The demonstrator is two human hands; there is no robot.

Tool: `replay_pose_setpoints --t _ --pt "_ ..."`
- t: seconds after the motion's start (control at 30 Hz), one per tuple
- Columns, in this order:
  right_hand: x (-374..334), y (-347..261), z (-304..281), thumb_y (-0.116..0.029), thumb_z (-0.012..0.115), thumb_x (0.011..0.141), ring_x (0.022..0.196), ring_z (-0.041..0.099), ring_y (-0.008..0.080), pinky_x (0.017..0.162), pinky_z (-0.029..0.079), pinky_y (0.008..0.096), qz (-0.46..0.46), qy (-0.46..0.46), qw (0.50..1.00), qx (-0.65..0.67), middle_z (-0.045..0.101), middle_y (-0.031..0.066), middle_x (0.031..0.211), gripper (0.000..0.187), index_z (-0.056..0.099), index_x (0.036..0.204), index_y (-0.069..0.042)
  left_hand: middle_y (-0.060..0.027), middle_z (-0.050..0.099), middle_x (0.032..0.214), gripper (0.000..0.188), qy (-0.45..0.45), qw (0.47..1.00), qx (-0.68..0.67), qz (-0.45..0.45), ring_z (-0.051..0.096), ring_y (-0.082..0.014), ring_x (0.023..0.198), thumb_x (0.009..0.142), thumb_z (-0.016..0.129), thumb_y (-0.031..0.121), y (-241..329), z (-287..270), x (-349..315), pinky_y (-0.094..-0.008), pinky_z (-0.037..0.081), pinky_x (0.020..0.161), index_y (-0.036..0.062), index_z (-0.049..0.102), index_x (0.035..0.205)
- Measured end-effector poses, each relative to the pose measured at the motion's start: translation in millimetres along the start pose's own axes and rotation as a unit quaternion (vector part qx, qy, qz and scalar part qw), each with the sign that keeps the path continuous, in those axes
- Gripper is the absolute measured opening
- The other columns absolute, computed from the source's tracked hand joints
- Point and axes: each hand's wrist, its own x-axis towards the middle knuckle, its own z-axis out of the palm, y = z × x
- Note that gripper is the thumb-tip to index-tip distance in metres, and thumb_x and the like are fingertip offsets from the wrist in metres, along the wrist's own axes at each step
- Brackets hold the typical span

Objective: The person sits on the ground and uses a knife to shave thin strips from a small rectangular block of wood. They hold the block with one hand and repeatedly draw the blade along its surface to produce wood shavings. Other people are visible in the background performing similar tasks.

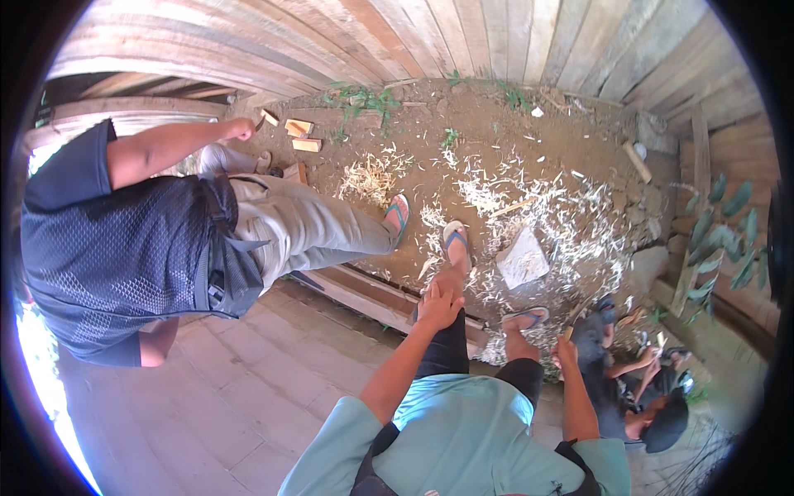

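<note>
My left hand [440,307] rests on my left knee, its fingers spread and holding nothing. Beside my right thigh, my right hand [565,351] is closed round the light wooden handle of a knife [569,332]. Its thin dark blade points up and away, towards the person sitting at my right. Between my sandalled feet and beyond them lie many pale wood shavings [488,198]. A large whitish stone [523,259] stands among these shavings, just ahead of my right foot.
At left stands a person [124,240] in a dark shirt, a small blade in one hand. Another person [653,405] sits close at my right, handling a small pale piece. Wood blocks [306,145] lie far left. A plank fence [496,41] closes the back; a plant [719,236] grows right.
</note>
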Motion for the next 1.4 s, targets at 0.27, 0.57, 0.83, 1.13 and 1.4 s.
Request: replay_pose_setpoints --t 0.27,0.57,0.83,1.13,1.4 --pt "-78.1 -171.0 -23.5 -0.040 0.055 0.084 0.039 0.051 0.0167 0.036 0.038 0.0308 -0.030 0.153 0.955 -0.253 0.055 0.0066 0.054 0.040 0.059 0.072 -0.002 -0.0254 0.061 0.090 0.041 0.064 0.937 -0.343 0.011 0.058 -0.0402 0.093 0.091 0.045 0.039 -68.1 -56.7 80.3 -0.0469 0.044 0.081 0.0018 0.062 0.092" --pt "-207.4 -393.7 169.1 -0.042 0.056 0.088 0.048 0.052 0.0110 0.041 0.041 0.0241 -0.244 -0.009 0.957 -0.159 0.059 0.0039 0.068 0.037 0.058 0.088 -0.005 -0.0128 0.063 0.084 0.035 0.095 0.921 -0.374 -0.053 0.061 -0.0232 0.084 0.091 0.050 0.038 -187.3 -276.7 119.1 -0.0354 0.047 0.073 0.0058 0.062 0.101" --pt "-282.5 -500.4 251.5 -0.034 0.062 0.085 0.058 0.058 0.0138 0.054 0.045 0.0295 -0.394 -0.072 0.823 -0.402 0.058 0.0052 0.063 0.032 0.059 0.082 -0.002 -0.0002 0.059 0.092 0.032 0.354 0.879 -0.318 -0.026 0.059 -0.0137 0.074 0.092 0.050 0.038 -211.7 -242.8 91.1 -0.0294 0.046 0.061 0.0120 0.055 0.110" --pt "-169.1 -490.4 110.0 -0.046 0.054 0.084 0.049 0.049 0.0157 0.046 0.039 0.0362 -0.070 0.087 0.955 -0.273 0.053 0.0020 0.063 0.039 0.060 0.077 -0.008 -0.0078 0.060 0.104 0.044 -0.202 0.755 -0.478 -0.401 0.059 -0.0214 0.088 0.092 0.046 0.045 -182.9 -154.3 -19.1 -0.0435 0.049 0.077 0.0108 0.052 0.119" --pt "-66.8 -584.2 87.7 -0.049 0.052 0.085 0.046 0.048 0.0166 0.041 0.035 0.0370 -0.074 0.024 0.908 -0.411 0.050 0.0064 0.056 0.044 0.056 0.079 -0.006 -0.0077 0.061 0.102 0.037 0.047 0.634 -0.680 -0.365 0.059 -0.0179 0.088 0.092 0.049 0.042 -127.4 -211.1 51.3 -0.0401 0.046 0.080 0.0117 0.053 0.113"
